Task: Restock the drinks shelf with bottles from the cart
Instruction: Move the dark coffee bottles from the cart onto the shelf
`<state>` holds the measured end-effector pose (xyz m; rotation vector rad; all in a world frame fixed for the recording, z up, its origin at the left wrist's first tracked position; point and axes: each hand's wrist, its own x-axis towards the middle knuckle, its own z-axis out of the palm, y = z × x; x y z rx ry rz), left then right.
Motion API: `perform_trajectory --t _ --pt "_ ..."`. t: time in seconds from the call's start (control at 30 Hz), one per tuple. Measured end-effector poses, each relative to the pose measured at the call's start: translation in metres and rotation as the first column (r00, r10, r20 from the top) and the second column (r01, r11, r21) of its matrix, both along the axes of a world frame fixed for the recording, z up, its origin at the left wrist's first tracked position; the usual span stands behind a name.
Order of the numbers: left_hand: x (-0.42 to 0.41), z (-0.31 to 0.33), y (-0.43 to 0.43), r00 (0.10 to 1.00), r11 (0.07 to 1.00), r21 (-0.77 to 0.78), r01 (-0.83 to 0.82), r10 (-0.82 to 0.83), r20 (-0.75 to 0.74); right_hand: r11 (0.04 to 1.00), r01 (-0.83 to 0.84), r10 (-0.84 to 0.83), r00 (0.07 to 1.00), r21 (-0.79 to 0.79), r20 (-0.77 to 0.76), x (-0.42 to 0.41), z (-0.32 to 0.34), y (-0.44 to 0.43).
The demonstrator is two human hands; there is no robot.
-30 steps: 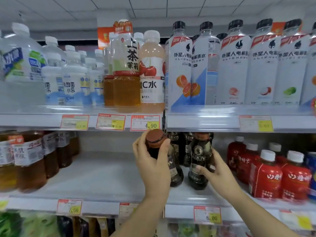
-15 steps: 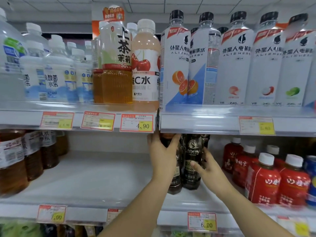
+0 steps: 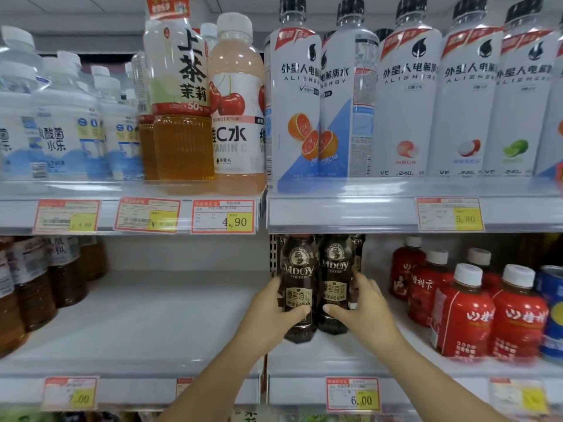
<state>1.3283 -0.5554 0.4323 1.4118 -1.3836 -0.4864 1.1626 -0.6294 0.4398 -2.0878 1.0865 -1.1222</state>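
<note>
- Gripping two dark MDOY coffee bottles, one per hand, on the middle shelf (image 3: 137, 324)
- left hand (image 3: 271, 315) wraps the left coffee bottle (image 3: 298, 278) low on its body: thumb across the front label, other fingers hidden round the bottle's left side
- right hand (image 3: 368, 312) wraps the right coffee bottle (image 3: 335, 269) the same way: thumb on the front label, fingers curled round the right side
- both bottles upright, side by side and touching, labels facing out, just right of the perforated upright (image 3: 273, 254)
- their caps are hidden behind the front rail of the upper shelf (image 3: 350, 214)
- left coffee bottle sits a little nearer the front edge than the right one; bases at shelf level, cannot tell whether either is fully set down
- more dark bottles (image 3: 358, 251) stand right behind the pair
- right of the pair, apart: red bottles with white caps (image 3: 463, 318), then a blue can (image 3: 553, 306) at the frame edge
- well left of the pair: brown tea bottles (image 3: 33, 287)
- upper shelf, right to left: white Alienergy bottles (image 3: 405, 95) with black caps, cherry vitamin C water (image 3: 237, 102), jasmine tea bottle (image 3: 179, 95), pale lactic drink bottles (image 3: 67, 123)
- price tags: 4.90 tag (image 3: 224, 216) and 5.80 tag (image 3: 451, 214) on the upper rail, 6.00 tag (image 3: 353, 394) on the rail below the coffee bottles
</note>
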Motion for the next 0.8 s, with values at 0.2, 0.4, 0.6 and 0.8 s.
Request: perform_trajectory --t 0.2,0.4,0.6,0.8 --pt "0.006 0.003 -0.023 0.99 0.99 -0.015 -0.142 0.142 -0.009 0.996 -0.013 0.009 0.999 0.085 0.054 0.01 -0.001 -0.018" --pt "0.01 0.007 -0.04 0.977 0.976 0.009 -0.215 0.215 -0.002 0.995 0.008 -0.016 0.996 0.1 0.083 0.022 -0.004 -0.025" --pt "0.018 0.004 -0.049 0.976 0.976 0.013 -0.219 0.218 0.022 0.996 0.028 -0.035 0.995 0.081 0.089 0.032 -0.006 -0.032" --pt "0.018 0.008 -0.035 0.993 0.994 0.001 -0.112 0.112 0.045 0.997 0.064 -0.069 0.991 0.042 0.114 0.027 -0.005 -0.02"
